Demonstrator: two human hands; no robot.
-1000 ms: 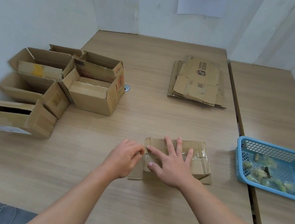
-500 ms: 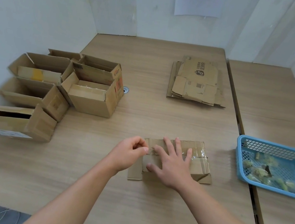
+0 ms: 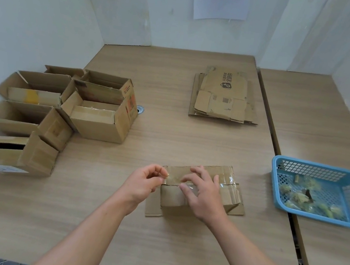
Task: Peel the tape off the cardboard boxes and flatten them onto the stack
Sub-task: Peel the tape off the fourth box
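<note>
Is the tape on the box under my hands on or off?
Partly off: the left hand pinches the lifted left end of the tape, while the rest lies stuck across the box under the right hand.

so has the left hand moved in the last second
Yes, slightly. Against the box, the left hand has shifted up its left edge toward the far corner, and now pinches the tape end there.

Rectangular wood-grain table (image 3: 169, 136): pale beige, fine streaks.
Squashed brown cardboard box (image 3: 231, 196), table's near side: plain kraft, under glossy clear tape strip (image 3: 226, 181).
Flattened brown cardboard stack (image 3: 222, 94), far side: black logo print.
Blue plastic lattice basket (image 3: 312, 173), right side: sky blue.
White paper sign (image 3: 221, 2) above the table: black characters.
</note>
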